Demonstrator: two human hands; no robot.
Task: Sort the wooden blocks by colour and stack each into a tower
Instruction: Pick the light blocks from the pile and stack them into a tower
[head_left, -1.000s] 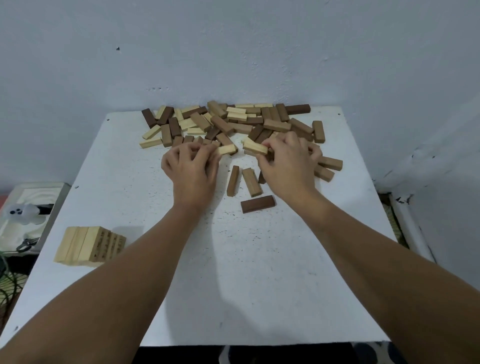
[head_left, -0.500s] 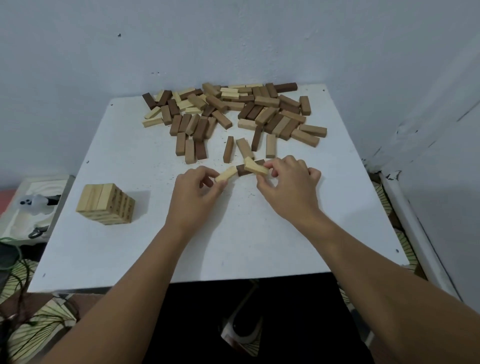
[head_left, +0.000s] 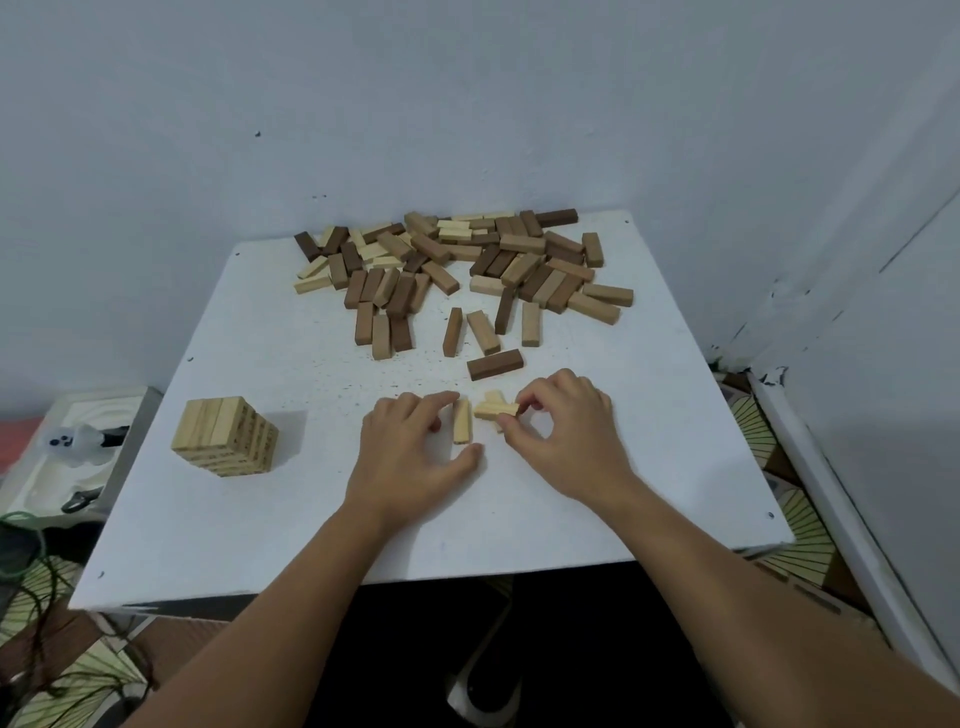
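A pale block (head_left: 461, 421) lies flat on the white table (head_left: 260, 519), nearer the person than the big heap of blocks (head_left: 457, 270), its long axis pointing back toward that heap. The left hand (head_left: 410, 457) brackets it, forefinger at its far end and thumb near its close end, fingers loosely curved; whether they truly clamp it or only touch it is hard to say from this angle. Just right of it, the right hand (head_left: 566, 441) pinches a second pale block (head_left: 496, 409) by one end between thumb and forefinger, with what looks like a third pale piece tucked under it. A single dark block (head_left: 494, 364) sits between these and the heap. Well to the left of the heap's near edge stands the pale tower (head_left: 224, 443), already several layers high, while the darker colours remain unsorted. Such blocks should be light, rigid and smooth, so they slide easily; taking them across the narrow sides near the middle would likely hold best, and they should be set down gently so the tower isn't nudged.
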